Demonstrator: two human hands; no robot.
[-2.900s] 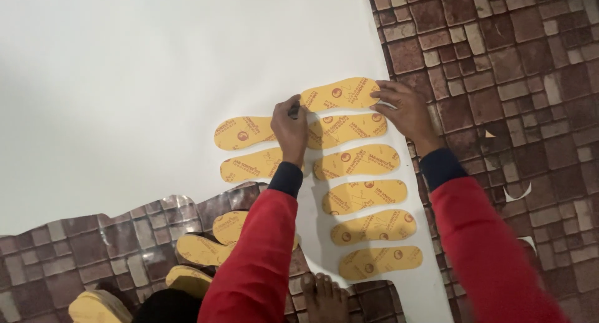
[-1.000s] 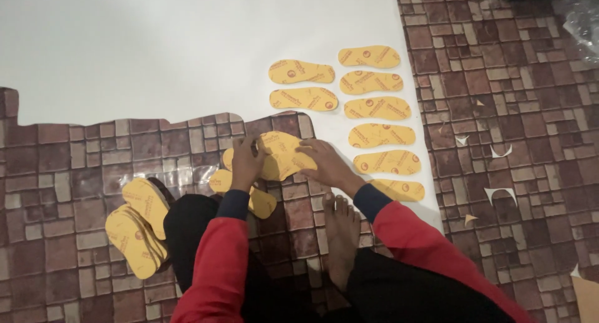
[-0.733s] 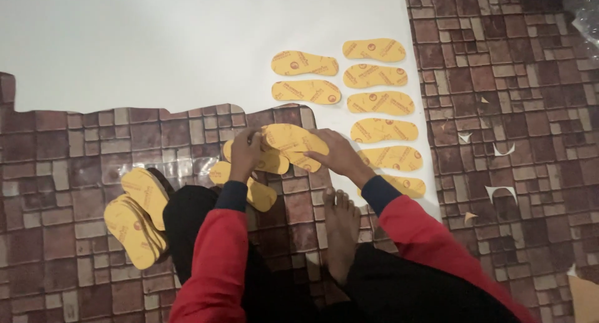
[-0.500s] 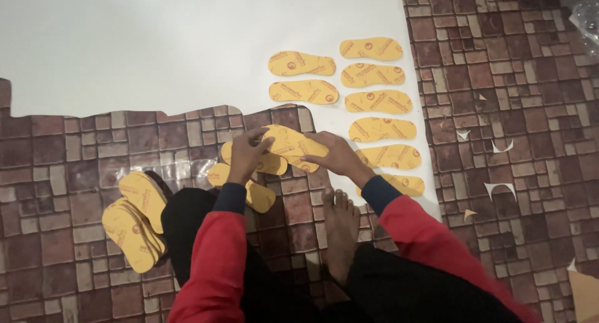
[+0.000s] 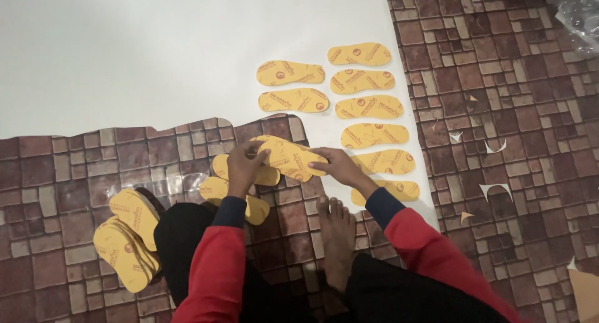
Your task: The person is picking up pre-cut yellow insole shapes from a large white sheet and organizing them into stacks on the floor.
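Note:
My left hand (image 5: 243, 167) and my right hand (image 5: 339, 167) together hold a small stack of yellow shoe insoles (image 5: 288, 156) just above the brick-patterned floor covering. Under the left hand lie more loose yellow insoles (image 5: 218, 189). On the white sheet (image 5: 156, 54) beyond, two insoles (image 5: 291, 73) form a short column and several insoles (image 5: 368, 106) form a longer column to the right of it. The right hand is close to the lower end of that longer column.
A pile of yellow insoles (image 5: 128, 239) leans at my left knee. My bare foot (image 5: 336, 235) rests between my arms. Small white offcuts (image 5: 493, 189) lie on the brick-patterned floor (image 5: 518, 98) at the right, with crumpled clear plastic (image 5: 580, 14) in the far corner.
Earlier both hands pressed insoles down on the white sheet. They have since drawn back to the loose pile near my knees and lifted a small stack, now shifted slightly rightward.

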